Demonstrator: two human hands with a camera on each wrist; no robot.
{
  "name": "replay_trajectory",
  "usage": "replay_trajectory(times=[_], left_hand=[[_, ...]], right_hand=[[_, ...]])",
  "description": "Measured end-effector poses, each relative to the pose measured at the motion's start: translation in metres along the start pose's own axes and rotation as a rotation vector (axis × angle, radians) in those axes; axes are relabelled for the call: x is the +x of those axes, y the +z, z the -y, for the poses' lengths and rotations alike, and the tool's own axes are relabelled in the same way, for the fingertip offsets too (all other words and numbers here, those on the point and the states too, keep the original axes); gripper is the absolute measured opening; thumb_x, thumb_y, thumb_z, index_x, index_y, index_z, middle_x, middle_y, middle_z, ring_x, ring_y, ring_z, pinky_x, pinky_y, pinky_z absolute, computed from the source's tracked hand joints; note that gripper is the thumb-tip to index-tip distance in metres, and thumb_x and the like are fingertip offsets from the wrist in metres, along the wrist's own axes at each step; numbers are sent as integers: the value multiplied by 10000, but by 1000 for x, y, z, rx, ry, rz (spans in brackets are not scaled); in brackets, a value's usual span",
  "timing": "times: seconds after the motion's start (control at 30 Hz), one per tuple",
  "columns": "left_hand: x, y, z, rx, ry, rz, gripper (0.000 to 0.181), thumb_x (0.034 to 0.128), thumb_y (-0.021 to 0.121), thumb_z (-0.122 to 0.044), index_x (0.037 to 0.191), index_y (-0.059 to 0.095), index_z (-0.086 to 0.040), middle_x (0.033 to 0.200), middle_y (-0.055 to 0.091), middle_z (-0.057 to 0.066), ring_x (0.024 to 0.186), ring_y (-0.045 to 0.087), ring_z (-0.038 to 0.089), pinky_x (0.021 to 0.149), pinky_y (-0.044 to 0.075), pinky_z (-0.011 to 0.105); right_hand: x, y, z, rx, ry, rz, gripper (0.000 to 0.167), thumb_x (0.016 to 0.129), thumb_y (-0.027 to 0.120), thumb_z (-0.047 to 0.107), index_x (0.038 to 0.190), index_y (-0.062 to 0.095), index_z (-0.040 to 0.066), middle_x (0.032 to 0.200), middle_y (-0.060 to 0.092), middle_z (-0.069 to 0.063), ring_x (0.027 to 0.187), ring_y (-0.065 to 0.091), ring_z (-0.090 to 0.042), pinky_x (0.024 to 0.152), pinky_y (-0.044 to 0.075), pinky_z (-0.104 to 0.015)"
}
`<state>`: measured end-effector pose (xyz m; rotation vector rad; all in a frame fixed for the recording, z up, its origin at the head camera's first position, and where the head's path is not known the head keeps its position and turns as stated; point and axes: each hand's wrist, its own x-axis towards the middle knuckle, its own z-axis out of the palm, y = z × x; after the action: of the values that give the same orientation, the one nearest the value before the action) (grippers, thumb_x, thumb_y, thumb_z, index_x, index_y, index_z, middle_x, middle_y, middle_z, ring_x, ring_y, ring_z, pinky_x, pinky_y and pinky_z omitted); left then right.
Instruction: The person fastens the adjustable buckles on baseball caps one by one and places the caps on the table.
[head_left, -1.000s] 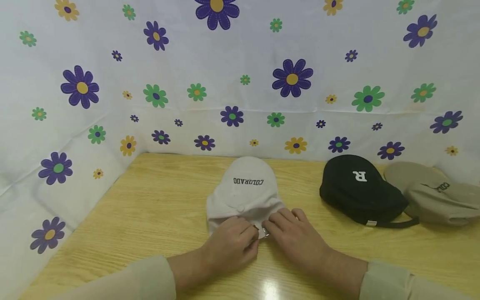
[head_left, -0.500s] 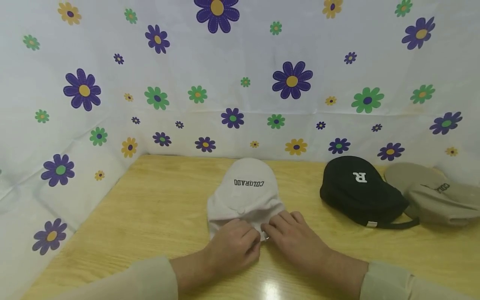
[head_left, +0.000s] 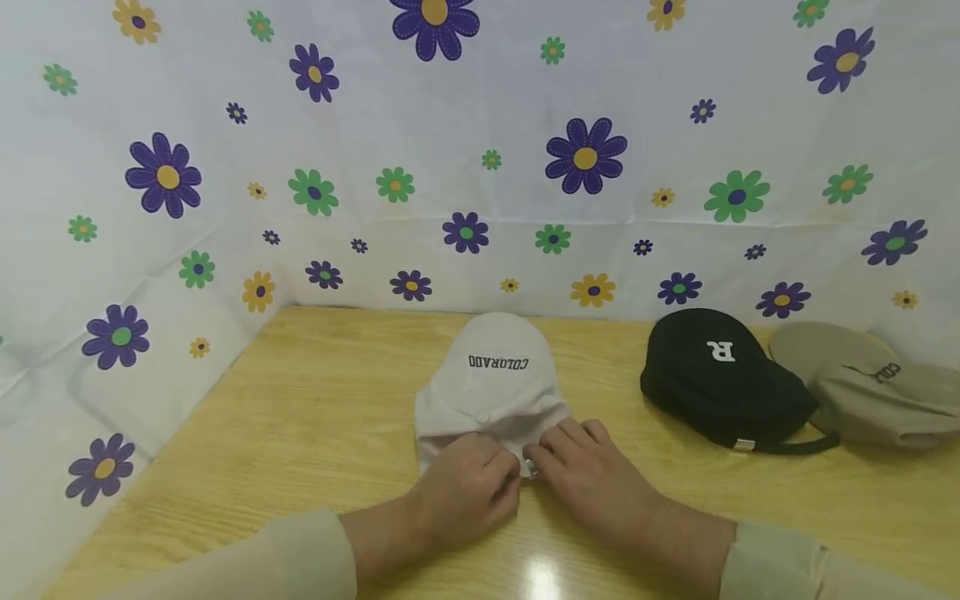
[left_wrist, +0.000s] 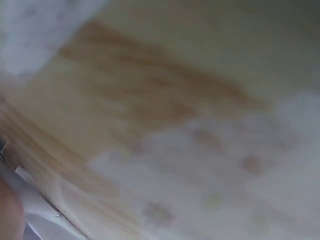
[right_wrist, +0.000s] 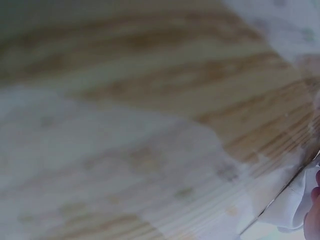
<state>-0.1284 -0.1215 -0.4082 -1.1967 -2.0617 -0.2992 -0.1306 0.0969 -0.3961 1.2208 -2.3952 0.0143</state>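
A pale cap with COLORADO on its front, upside down to me, lies on the wooden table. My left hand has its fingers curled at the cap's near edge and grips the strap there; the fingertips are hidden. Beside it my right hand pinches the other side of the strap, close to a small metal buckle. Only a corner of the pale cap shows in the left wrist view. At the right wrist view's lower right edge, fingers touch the pale cap.
A black cap with a white R lies to the right, its strap end trailing on the table. Against it rests a khaki cap, partly overlapped. A white flower-printed cloth hangs behind and along the left side.
Both hands stay at the cap's strap with only slight finger movement. The buckle shifted a little beside the right fingertips. The caps on the right have not moved.
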Motion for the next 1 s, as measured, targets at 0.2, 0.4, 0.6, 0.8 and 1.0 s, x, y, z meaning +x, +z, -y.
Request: replay_trajectory(times=[0.2,0.4,0.6,0.8,1.0], left_hand=[[0,0,-1,-43,48,9,138,711,750,-113,784,639,-147,742,592,-76,687,565,68,670,476,190],[0,-1,-2,-23,3,0,138,727,784,-138,805,671,-149,769,601,-73,699,571,80,667,470,209],[2,-2,-1,-50,25,-23,97,754,770,-111,828,715,-139,799,609,-54,722,577,90,688,475,207],[3,-2,1,-89,64,-43,80,769,749,-73,817,712,-126,802,608,-48,735,583,85,712,488,202],[2,-1,0,-84,26,-26,66,791,762,-99,829,719,-132,818,620,-48,752,588,92,724,486,212]], right_hand=[[-1,3,0,-10,-17,-42,316,870,700,135,1182,650,125,1020,553,26,951,492,-159,771,356,-313],[-2,4,1,-4,-13,-35,301,884,691,159,1181,647,136,1015,548,37,947,490,-151,773,360,-308],[-2,2,0,3,-15,-8,298,907,677,160,1203,639,151,1021,542,50,939,484,-143,789,365,-302],[-1,2,-1,24,-23,-13,272,920,659,167,1191,637,159,1016,534,58,941,480,-130,789,362,-297],[-1,3,-2,24,-34,-44,235,917,657,177,1151,639,153,1021,551,54,937,484,-132,777,364,-295]])
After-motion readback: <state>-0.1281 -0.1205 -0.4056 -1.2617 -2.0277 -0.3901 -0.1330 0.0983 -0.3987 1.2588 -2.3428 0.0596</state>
